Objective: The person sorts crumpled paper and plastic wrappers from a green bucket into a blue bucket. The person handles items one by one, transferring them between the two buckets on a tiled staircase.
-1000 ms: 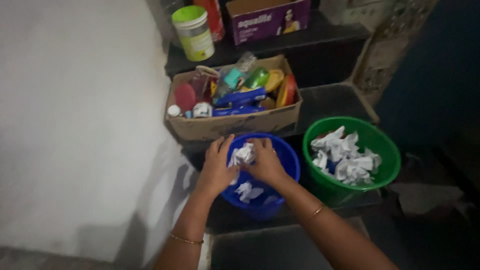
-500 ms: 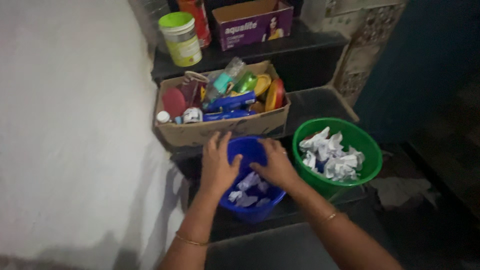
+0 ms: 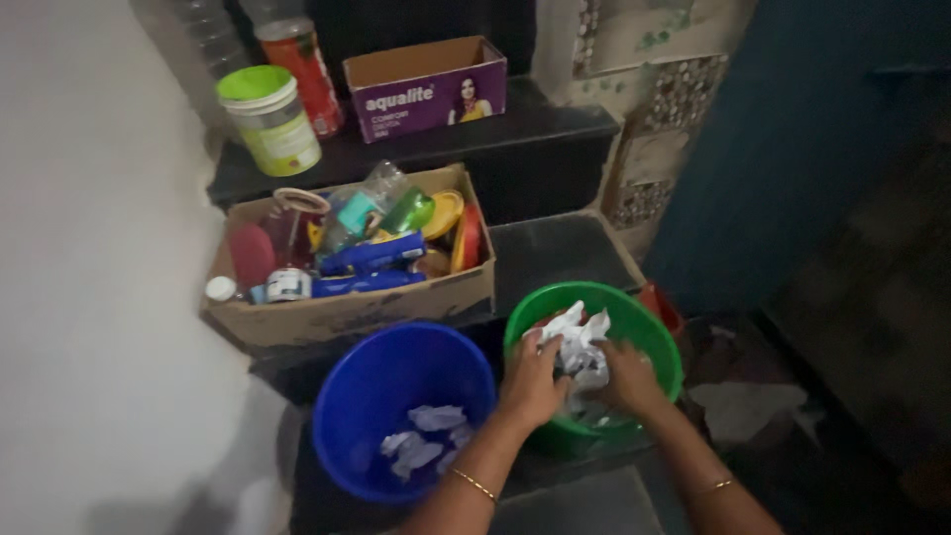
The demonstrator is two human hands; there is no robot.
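Both your hands in green bucket [image 3: 649, 332] on right: left hand [image 3: 532, 381] and right hand [image 3: 627, 378] closed around crumpled paper [image 3: 578, 342], grip seemingly firm. Few wads already in blue bucket [image 3: 342, 426] on left; most paper remains in green.

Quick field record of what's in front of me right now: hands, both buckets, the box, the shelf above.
left hand: in green bucket, on crumpled paper
right hand: same bucket, on the paper
blue bucket: left of the green one, a few paper scraps at the bottom
cardboard box: behind the buckets, full of mixed containers
shelf above: green-lidded tub, red can, purple box
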